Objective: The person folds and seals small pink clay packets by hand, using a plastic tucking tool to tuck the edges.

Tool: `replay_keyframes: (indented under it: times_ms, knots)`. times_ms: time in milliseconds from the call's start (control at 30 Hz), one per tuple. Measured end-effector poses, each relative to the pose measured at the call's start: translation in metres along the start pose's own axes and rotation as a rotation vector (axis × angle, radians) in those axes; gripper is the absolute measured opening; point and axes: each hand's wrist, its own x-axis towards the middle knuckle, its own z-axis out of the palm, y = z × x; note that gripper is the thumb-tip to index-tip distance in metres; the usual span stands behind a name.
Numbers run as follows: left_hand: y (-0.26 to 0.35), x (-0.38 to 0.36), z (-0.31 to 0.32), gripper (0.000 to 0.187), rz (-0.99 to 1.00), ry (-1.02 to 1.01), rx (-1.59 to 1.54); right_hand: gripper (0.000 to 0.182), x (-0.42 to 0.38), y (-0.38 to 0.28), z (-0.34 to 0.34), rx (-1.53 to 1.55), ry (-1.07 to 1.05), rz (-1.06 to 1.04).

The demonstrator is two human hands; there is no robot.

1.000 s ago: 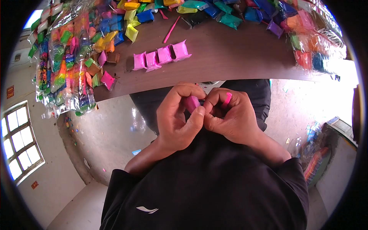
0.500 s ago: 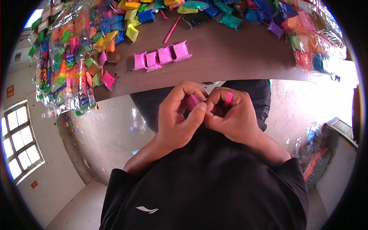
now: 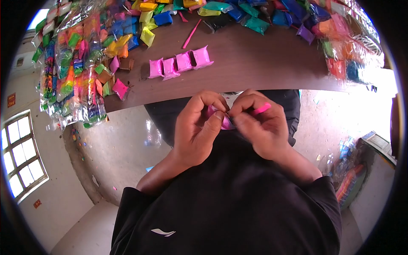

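My left hand (image 3: pixel 199 127) grips a small pink packet (image 3: pixel 226 123) between thumb and fingers, over my lap just off the table's edge. Close against it, my right hand (image 3: pixel 261 125) is partly blurred, its fingertips bent in at the packet's edge. A bright pink strip (image 3: pixel 262 109) lies across the fingers of that hand; which object it belongs to I cannot tell. Several pink packets (image 3: pixel 184 62) sit in a row on the brown table (image 3: pixel 263 63). Beyond them is a thin pink stick (image 3: pixel 192 33).
Clear bags of colourful packets (image 3: pixel 72 63) cover the table's left end, and more bags (image 3: pixel 350 51) lie at its right end. Loose packets in many colours (image 3: pixel 162 18) line the far side. A plastic bag (image 3: pixel 350 182) rests on the floor at the right.
My right thumb has moved off the left thumb and right, and more of the pink packet shows. The pink strip has shifted slightly right with the right hand.
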Motion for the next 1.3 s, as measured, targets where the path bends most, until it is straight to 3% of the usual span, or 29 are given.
replay_keyframes:
  times_ms: [33, 100, 200, 333, 400, 533, 600, 833, 900, 933, 1000, 1300]
  knots:
    - [0.0, 0.0, 0.0, 0.009, -0.007, 0.007, -0.004, 0.005, 0.002, 0.0, 0.0, 0.0, -0.002, 0.0]
    - [0.0, 0.0, 0.0, 0.01, -0.015, 0.016, -0.008, 0.019, 0.006, -0.002, -0.001, -0.008, 0.121, -0.223]
    - [-0.001, 0.002, -0.002, 0.013, 0.015, 0.024, 0.096, 0.03, 0.006, -0.015, -0.019, -0.085, -0.005, -0.174]
    - [0.001, 0.003, -0.002, 0.012, 0.011, 0.01, 0.066, 0.027, -0.003, -0.009, -0.02, -0.148, 0.017, -0.18]
    - [0.0, 0.003, -0.003, 0.012, 0.004, -0.001, 0.034, 0.022, 0.002, 0.0, -0.015, -0.076, 0.03, -0.373]
    - [-0.002, 0.001, -0.003, 0.012, -0.022, 0.005, -0.044, 0.018, 0.002, 0.004, -0.014, -0.082, 0.019, -0.404]
    - [-0.001, 0.001, -0.001, 0.012, -0.035, 0.009, -0.066, 0.018, -0.001, 0.003, -0.012, -0.083, 0.056, -0.303]
    - [0.0, 0.002, -0.001, 0.012, -0.026, -0.005, -0.097, 0.019, -0.002, 0.007, -0.011, -0.041, 0.067, -0.307]
    - [0.0, 0.002, -0.001, 0.012, -0.025, -0.009, -0.091, 0.018, -0.006, 0.004, -0.012, 0.013, 0.041, -0.096]
    - [0.0, 0.001, -0.001, 0.012, -0.04, -0.005, -0.08, 0.018, -0.006, 0.004, -0.009, 0.013, 0.041, -0.096]
    - [0.003, 0.002, -0.001, 0.012, -0.055, -0.001, -0.068, 0.017, -0.004, 0.005, 0.001, 0.332, 0.155, 0.082]
    - [0.0, 0.002, 0.001, 0.014, -0.051, 0.053, -0.092, 0.017, -0.005, 0.021, -0.008, 0.493, 0.018, 0.201]
